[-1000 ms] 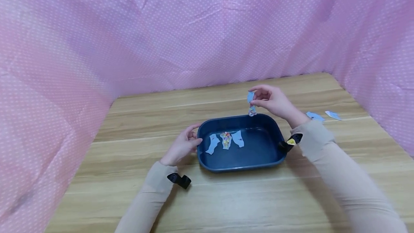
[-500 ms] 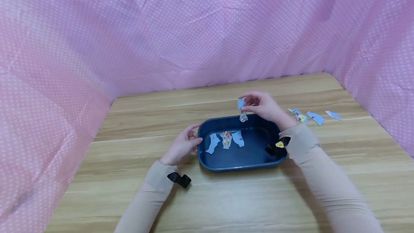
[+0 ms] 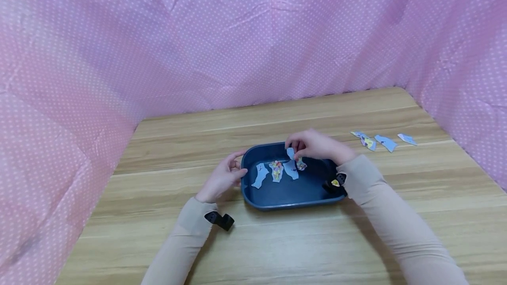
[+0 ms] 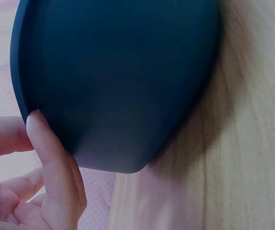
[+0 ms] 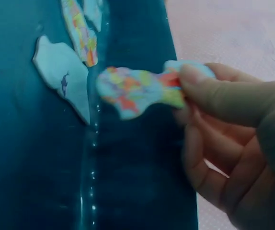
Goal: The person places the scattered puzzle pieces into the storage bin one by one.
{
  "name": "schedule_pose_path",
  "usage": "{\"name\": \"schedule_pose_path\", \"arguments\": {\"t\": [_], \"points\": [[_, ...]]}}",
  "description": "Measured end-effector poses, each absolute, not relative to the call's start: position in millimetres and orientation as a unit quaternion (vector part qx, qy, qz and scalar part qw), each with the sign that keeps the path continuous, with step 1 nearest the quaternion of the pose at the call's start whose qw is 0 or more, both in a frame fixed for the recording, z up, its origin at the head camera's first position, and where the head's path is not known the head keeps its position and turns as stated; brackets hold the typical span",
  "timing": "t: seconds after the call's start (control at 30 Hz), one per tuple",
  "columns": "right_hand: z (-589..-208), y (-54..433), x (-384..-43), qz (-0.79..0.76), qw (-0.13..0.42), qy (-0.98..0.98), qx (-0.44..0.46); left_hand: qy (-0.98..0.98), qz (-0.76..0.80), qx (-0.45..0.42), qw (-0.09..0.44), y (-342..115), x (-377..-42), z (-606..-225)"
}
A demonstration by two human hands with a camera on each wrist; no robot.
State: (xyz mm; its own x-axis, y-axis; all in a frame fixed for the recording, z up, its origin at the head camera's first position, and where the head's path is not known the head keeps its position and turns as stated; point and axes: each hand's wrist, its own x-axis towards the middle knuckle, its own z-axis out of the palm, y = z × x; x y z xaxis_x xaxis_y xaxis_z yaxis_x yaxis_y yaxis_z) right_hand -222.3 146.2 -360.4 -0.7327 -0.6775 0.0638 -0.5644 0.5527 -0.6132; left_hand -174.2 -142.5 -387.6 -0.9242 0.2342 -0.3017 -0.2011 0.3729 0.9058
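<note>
One printed piece [image 5: 140, 90] is pinched between thumb and fingers of your right hand [image 3: 313, 145], inside the far part of the dark tray [image 3: 293, 195]. From the head, your thumb hides its middle; its long axis slants from far left to near right, plain blue end farther, coloured end nearer. Your right wrist view shows the red, yellow and purple patches that the head view leaves too small to make out. You cannot tell whether it touches the loose piece beside it.

Your left hand [image 3: 222, 179] has its thumb and fingers clamped on the tray's left wall; the left wrist view brings that grip close but cuts the tray off.

Left to right in the tray lie a slim blue piece [image 3: 260, 176], a multicoloured piece [image 3: 277, 171] and a broad blue piece [image 3: 291, 170], whose small dark figure reads clearest from your right wrist. Farther right, three more pieces [image 3: 386, 143] lie in a row on the surface [image 3: 178, 144].
</note>
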Motion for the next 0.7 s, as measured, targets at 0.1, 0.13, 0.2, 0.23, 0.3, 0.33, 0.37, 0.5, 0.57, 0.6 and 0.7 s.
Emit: {"name": "schedule_pose_path", "arguments": {"t": [0.1,0.13,0.2,0.23,0.3,0.33,0.37,0.5,0.57,0.6,0.7], "points": [[-359.3,145.5,-220.7,-0.296,0.102,0.879,-0.359,0.807,0.559,0.009,0.19,-142.9,-174.1,-386.5],[-358.8,145.4,-220.4,-0.293,0.105,0.879,-0.36,0.807,0.56,0.008,0.19,-143.2,-174.0,-386.3],[-358.5,145.6,-219.8,-0.292,0.109,0.878,-0.362,0.807,0.56,0.008,0.188,-143.6,-173.5,-386.0],[-358.9,145.7,-219.7,-0.292,0.11,0.878,-0.364,0.808,0.559,0.008,0.187,-143.7,-173.1,-385.9],[-360.0,146.6,-219.1,-0.29,0.112,0.877,-0.366,0.808,0.559,0.007,0.185,-143.9,-172.6,-386.6],[-360.9,147.3,-218.6,-0.29,0.115,0.878,-0.364,0.809,0.558,0.008,0.185,-143.8,-172.0,-386.9],[-362.2,148.2,-218.1,-0.289,0.117,0.879,-0.362,0.81,0.556,0.008,0.185,-143.7,-171.2,-387.1],[-366.7,151.9,-215.5,-0.279,0.127,0.885,-0.35,0.811,0.554,0.006,0.187,-143.3,-168.5,-388.3],[-368.1,153.4,-214.8,-0.271,0.131,0.89,-0.343,0.811,0.555,0.005,0.185,-143.0,-167.9,-388.4],[-368.2,154.0,-214.4,-0.267,0.134,0.891,-0.341,0.81,0.556,0.005,0.184,-142.9,-168.0,-388.5],[-367.8,154.9,-214.1,-0.26,0.14,0.896,-0.33,0.81,0.558,0.009,0.18,-142.6,-169.1,-388.0]]}}
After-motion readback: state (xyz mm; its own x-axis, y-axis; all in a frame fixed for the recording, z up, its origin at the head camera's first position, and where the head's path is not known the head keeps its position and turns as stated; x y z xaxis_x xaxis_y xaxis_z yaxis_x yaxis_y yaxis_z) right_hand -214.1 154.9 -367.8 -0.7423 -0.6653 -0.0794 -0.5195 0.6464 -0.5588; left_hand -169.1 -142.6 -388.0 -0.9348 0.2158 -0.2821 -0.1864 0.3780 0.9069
